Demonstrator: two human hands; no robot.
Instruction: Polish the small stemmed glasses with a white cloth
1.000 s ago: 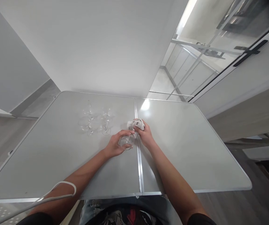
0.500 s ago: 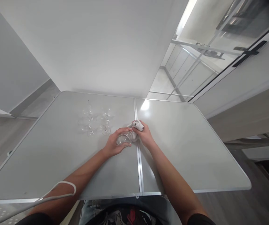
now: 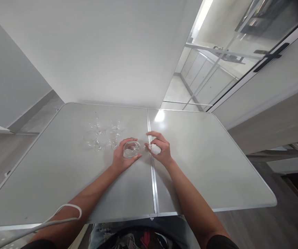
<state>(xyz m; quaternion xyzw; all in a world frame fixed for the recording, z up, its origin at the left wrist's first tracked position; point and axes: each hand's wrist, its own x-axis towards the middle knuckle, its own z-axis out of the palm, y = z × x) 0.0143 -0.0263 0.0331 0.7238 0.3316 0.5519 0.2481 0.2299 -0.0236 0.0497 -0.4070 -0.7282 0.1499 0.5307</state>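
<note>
My left hand [image 3: 119, 158] is closed round the bowl of a clear stemmed glass [image 3: 131, 149], tipped so that its round mouth faces me. The stem side points toward my other hand. Bunched in my right hand [image 3: 165, 151] is a white cloth [image 3: 155, 149], with the index finger stretched out away from it. A small gap lies between the cloth and the bowl; whether the cloth touches the glass foot I cannot tell. Several more clear stemmed glasses [image 3: 98, 133] are grouped on the table to the left, their outlines faint.
The pale grey folding table [image 3: 206, 162] has a metal seam [image 3: 154, 186] down its middle. A white wall [image 3: 107, 52] rises behind it. Across my left forearm hangs a white cable [image 3: 68, 218]. A glass-paned door [image 3: 211, 72] stands at the back right.
My left hand has drawn the glass slightly left, apart from the cloth. The cloth is now gathered lower in my right hand, and its index finger has straightened.
</note>
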